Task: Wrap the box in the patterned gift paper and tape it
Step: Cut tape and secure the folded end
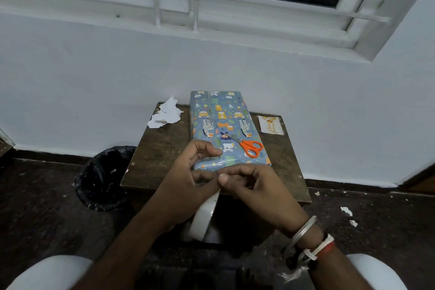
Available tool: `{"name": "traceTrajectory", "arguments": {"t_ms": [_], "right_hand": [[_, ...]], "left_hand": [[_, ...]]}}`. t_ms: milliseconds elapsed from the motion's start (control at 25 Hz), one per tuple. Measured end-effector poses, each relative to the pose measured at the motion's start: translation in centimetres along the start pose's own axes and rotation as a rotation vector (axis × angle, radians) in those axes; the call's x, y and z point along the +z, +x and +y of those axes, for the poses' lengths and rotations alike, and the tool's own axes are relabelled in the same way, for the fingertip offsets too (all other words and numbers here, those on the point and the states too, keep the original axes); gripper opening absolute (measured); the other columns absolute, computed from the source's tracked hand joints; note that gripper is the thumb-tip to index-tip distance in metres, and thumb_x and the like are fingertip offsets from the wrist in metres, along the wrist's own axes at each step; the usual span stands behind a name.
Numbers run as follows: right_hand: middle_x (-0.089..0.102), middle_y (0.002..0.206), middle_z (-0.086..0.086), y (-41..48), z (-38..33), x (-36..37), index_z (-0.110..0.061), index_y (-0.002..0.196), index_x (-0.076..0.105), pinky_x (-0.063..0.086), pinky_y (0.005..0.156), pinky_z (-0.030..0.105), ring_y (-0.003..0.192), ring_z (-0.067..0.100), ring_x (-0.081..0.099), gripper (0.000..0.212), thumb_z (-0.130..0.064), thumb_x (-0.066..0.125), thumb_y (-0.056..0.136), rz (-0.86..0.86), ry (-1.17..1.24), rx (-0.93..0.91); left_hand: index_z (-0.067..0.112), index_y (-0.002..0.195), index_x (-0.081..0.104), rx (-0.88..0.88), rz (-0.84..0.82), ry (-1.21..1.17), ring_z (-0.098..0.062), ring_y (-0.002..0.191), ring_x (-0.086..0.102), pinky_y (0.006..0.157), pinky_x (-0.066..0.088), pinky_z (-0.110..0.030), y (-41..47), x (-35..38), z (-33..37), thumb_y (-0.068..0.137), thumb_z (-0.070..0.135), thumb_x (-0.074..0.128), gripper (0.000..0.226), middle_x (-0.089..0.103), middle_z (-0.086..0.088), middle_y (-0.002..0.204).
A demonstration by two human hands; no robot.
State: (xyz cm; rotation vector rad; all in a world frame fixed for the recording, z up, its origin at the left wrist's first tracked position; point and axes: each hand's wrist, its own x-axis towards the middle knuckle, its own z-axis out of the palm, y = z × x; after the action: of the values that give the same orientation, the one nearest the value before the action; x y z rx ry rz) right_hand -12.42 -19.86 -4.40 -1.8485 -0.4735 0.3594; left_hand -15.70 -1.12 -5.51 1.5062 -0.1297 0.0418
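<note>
white tape roll (202, 219) hangs from pinching fingers (223, 180), box (223, 120) just beyond.

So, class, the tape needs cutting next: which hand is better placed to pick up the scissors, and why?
Right, probably: the scissors lie on the right half of the box, orange handles nearest the right hand. It pinches the tape, so the left hand must take that first.

You have a dark wooden counter (160, 148) with the wrapped box (223, 120) lying lengthwise along its middle. Torn white paper scraps (166, 114) sit at the far left corner (partly over the edge), and a small printed card (270, 125) lies at the far right corner.
</note>
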Motion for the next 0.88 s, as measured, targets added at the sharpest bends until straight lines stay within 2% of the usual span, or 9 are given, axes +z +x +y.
{"name": "traceTrajectory", "arguments": {"t_ms": [80,200,320,440,560,640,720,800,880], "right_hand": [[0.080,0.095,-0.002,0.1,-0.2,-0.5,-0.013,0.106,0.079,0.059,0.088,0.026,0.092,0.013,0.076,0.014,-0.019,0.073,0.094,0.014,0.025,-0.020],[0.080,0.088,-0.005,0.2,-0.3,-1.4,-0.010,0.096,0.081,0.055,0.079,0.017,0.082,0.005,0.075,0.007,-0.011,0.075,0.092,0.041,-0.029,-0.056],[0.079,0.084,-0.008,0.1,-0.6,-1.3,-0.015,0.092,0.080,0.058,0.076,0.022,0.078,0.006,0.075,0.006,-0.014,0.074,0.093,0.063,-0.132,-0.095],[0.078,0.079,-0.006,0.1,-0.6,-1.2,-0.017,0.090,0.079,0.059,0.071,0.022,0.074,0.009,0.074,0.006,-0.016,0.074,0.094,0.153,-0.150,-0.091],[0.078,0.080,-0.006,0.1,-0.2,-1.6,-0.019,0.090,0.079,0.061,0.073,0.028,0.075,0.009,0.075,0.004,-0.019,0.076,0.093,0.185,-0.121,-0.082],[0.078,0.080,-0.007,0.1,-0.1,-1.9,-0.020,0.089,0.080,0.060,0.071,0.027,0.073,0.008,0.074,0.003,-0.021,0.078,0.091,0.211,-0.122,-0.095],[0.078,0.078,-0.006,0.0,-0.2,-2.1,-0.019,0.088,0.080,0.060,0.069,0.026,0.071,0.009,0.074,0.003,-0.021,0.080,0.089,0.227,-0.104,-0.099],[0.078,0.077,-0.004,0.0,-0.4,-2.2,-0.016,0.088,0.080,0.061,0.068,0.030,0.070,0.011,0.074,0.003,-0.019,0.079,0.089,0.254,-0.084,-0.118],[0.076,0.075,-0.005,-0.1,-0.5,-2.2,-0.015,0.087,0.079,0.059,0.065,0.026,0.067,0.010,0.073,0.003,-0.015,0.078,0.090,0.302,-0.084,-0.159]], "left_hand": [[0.027,0.104,0.054,0.009,0.002,-0.001,-0.020,0.084,0.074,0.073,0.057,-0.026,0.1,0.3,0.0,0.085,-0.011,0.073,0.046,0.068,0.006,0.125],[0.034,0.095,0.055,-0.012,-0.023,0.024,-0.026,0.091,0.076,0.076,0.059,-0.029,0.4,0.5,-0.2,0.087,-0.008,0.072,0.045,0.067,0.006,0.126],[0.028,0.101,0.056,-0.021,-0.057,0.075,-0.032,0.094,0.074,0.081,0.058,-0.038,0.5,0.7,-0.5,0.089,-0.008,0.070,0.040,0.065,0.004,0.121],[0.026,0.105,0.055,-0.022,-0.100,0.116,-0.024,0.086,0.071,0.075,0.057,-0.037,0.4,1.1,-0.3,0.086,-0.005,0.074,0.041,0.066,-0.002,0.106],[0.022,0.111,0.051,-0.011,-0.132,0.116,-0.038,0.093,0.066,0.078,0.056,-0.048,0.1,2.0,-0.3,0.083,0.016,0.077,0.039,0.066,-0.011,0.100],[0.019,0.112,0.050,-0.010,-0.105,0.097,-0.034,0.094,0.065,0.082,0.053,-0.040,0.1,2.4,-0.3,0.081,0.030,0.073,0.040,0.065,-0.011,0.102],[0.017,0.112,0.050,-0.015,-0.074,0.071,-0.021,0.097,0.065,0.088,0.052,-0.035,0.1,2.7,-0.3,0.081,0.034,0.071,0.041,0.066,-0.004,0.103],[0.020,0.113,0.049,-0.029,-0.050,0.037,-0.016,0.100,0.066,0.091,0.051,-0.034,0.1,3.0,-0.5,0.084,0.024,0.069,0.035,0.068,0.001,0.105],[0.026,0.111,0.049,-0.061,-0.033,0.005,-0.018,0.096,0.067,0.087,0.051,-0.036,0.2,3.4,-0.6,0.083,0.015,0.065,0.035,0.069,-0.004,0.108]]}}
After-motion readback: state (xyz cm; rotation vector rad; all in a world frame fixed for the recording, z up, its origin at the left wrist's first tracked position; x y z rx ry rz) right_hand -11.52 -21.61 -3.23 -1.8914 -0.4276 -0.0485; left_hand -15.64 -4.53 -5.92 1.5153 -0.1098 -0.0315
